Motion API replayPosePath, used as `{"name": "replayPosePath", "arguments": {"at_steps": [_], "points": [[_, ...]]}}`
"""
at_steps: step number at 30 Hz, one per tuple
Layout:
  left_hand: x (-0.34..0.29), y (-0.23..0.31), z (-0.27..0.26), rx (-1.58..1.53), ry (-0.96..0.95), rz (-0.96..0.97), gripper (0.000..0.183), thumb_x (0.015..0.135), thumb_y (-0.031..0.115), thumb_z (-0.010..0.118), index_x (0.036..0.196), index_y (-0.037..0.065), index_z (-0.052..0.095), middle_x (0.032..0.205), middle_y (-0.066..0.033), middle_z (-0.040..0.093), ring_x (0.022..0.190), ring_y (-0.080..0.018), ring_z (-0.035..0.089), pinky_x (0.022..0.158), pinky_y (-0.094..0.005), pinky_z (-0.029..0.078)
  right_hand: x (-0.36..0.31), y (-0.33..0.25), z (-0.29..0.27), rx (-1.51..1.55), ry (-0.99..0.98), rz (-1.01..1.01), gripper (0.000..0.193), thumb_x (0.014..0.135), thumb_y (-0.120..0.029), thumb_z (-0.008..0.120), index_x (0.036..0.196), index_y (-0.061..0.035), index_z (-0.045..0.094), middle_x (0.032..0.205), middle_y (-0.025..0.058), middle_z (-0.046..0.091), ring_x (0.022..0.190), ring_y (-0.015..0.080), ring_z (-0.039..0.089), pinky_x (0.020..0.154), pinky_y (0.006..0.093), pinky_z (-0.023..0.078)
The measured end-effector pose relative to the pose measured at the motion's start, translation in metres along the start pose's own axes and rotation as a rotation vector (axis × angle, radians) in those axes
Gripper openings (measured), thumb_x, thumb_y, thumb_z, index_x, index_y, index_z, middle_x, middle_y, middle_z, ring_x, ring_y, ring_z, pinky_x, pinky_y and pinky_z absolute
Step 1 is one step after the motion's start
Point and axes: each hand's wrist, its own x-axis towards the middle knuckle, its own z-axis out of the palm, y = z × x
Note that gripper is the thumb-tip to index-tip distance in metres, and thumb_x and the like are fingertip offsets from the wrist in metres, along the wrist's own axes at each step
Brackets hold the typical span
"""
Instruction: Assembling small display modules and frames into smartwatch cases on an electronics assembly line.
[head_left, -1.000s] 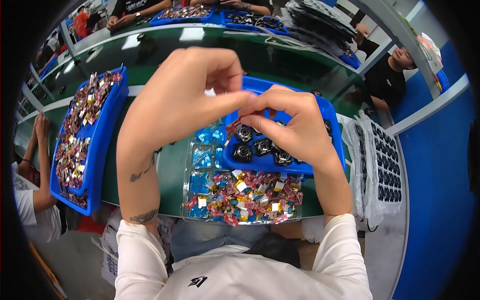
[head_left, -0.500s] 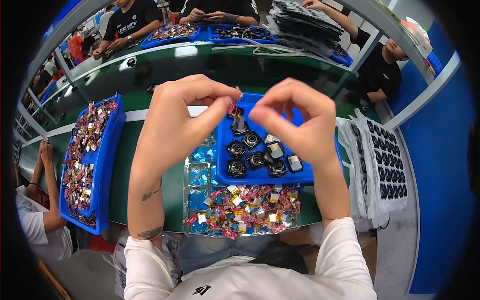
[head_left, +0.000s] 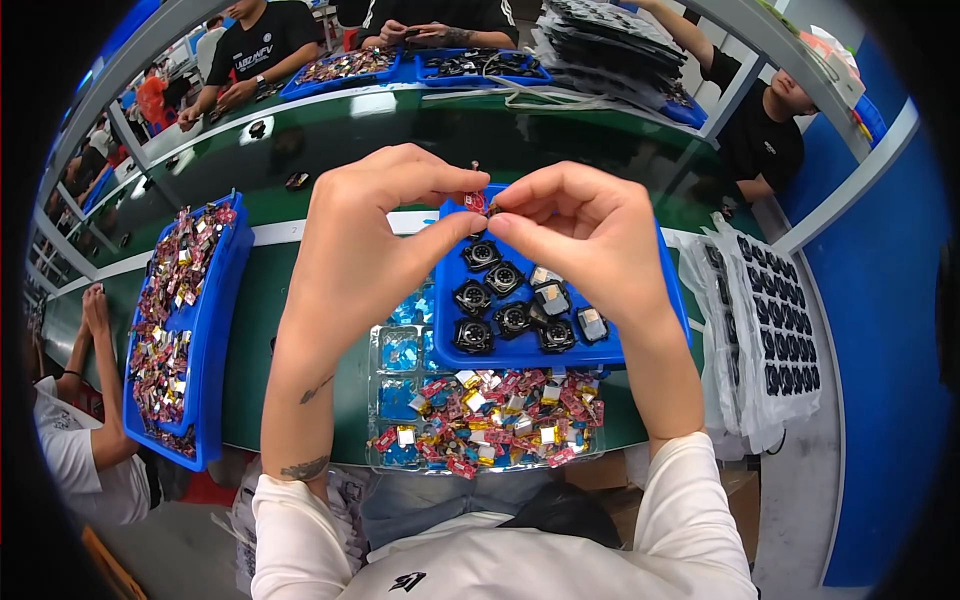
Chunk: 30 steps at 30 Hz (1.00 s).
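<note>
"Where's the red circuit board (head_left: pixel 475 199)?"

"Raised over the blue bin's (head_left: pixel 630 352) far left corner. The left hand's (head_left: pixel 365 225) grip pinches it; the right hand's (head_left: pixel 592 238) fingertips meet at its edge, but what they pinch, I can't tell."

"Any advice?"

"I'd hold it lightly by the edges and keep the right hand from tugging."

"Anything in the way?"

"Black watch cases (head_left: pixel 513 319) lie beneath, so a dropped piece could hide there. Nearer, a clear compartment tray (head_left: pixel 374 350) heaped with boards (head_left: pixel 500 420) crowds the green worktop (head_left: pixel 300 290)."
</note>
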Motion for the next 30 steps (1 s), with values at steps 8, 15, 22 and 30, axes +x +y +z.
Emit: {"name": "replayPosePath", "arguments": {"at_steps": [8,15,22,30], "points": [[0.003,0.001,0.004,-0.056,-0.154,-0.120,0.015,0.074,0.005,0.071,0.084,-0.004,0.065,0.080,-0.0047,0.064,0.074,-0.0092,0.058,0.068,-0.0221,0.046,0.005,0.006,-0.014,-0.228,-0.046,-0.281,0.014,0.075,0.001,0.067,0.089,0.0016,0.070,0.083,0.0061,0.065,0.073,0.0092,0.062,0.065,0.0204,0.050],[0.003,-0.001,-0.001,-0.390,-0.222,-0.280,0.012,0.082,0.007,0.068,0.086,-0.003,0.063,0.082,-0.0031,0.064,0.074,-0.0074,0.058,0.066,-0.0202,0.045,0.004,-0.003,-0.016,-0.059,-0.075,-0.212,0.012,0.079,0.002,0.064,0.090,0.0018,0.070,0.085,0.0065,0.065,0.077,0.0111,0.062,0.071,0.0229,0.050],[0.002,0.000,0.002,-0.467,-0.198,-0.321,0.011,0.082,0.007,0.069,0.086,-0.003,0.065,0.079,-0.0038,0.065,0.074,-0.0080,0.060,0.067,-0.0200,0.048,0.001,-0.007,-0.020,0.182,-0.146,-0.080,0.013,0.082,0.000,0.065,0.094,0.0027,0.066,0.090,0.0076,0.066,0.084,0.0116,0.063,0.077,0.0251,0.051],[0.003,-0.004,0.002,-0.545,-0.231,-0.312,0.014,0.083,0.012,0.068,0.085,-0.002,0.065,0.078,-0.0022,0.064,0.072,-0.0070,0.059,0.066,-0.0204,0.047,0.004,0.002,-0.011,0.247,-0.093,-0.076,0.010,0.082,0.001,0.063,0.092,0.0005,0.062,0.086,0.0052,0.065,0.082,0.0115,0.062,0.075,0.0251,0.051]]}}
